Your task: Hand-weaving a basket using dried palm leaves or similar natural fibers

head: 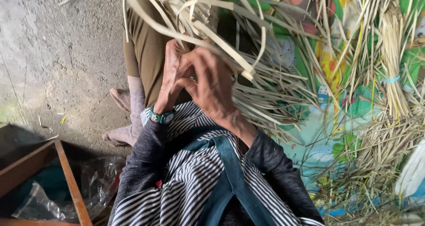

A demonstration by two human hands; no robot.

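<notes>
Left hand [170, 75] and right hand [211, 86] both close around pale flat straw strips [212, 35], held raised over the lap, fingers curled and pinching the strands. Beside them, loose dry straw [380, 133] lies on a colourful mat [318, 150]; wooden box [66, 177] sits lower left on concrete floor [53, 66].

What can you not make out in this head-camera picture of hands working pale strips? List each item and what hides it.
- Left hand fingertips: head view, hidden behind the right hand.
- Strips: upper ends cut off by the top edge.
- Feet: partly hidden by the left sleeve.
- Wooden box: contents blurred under clear plastic, cut off at the bottom-left.
</notes>
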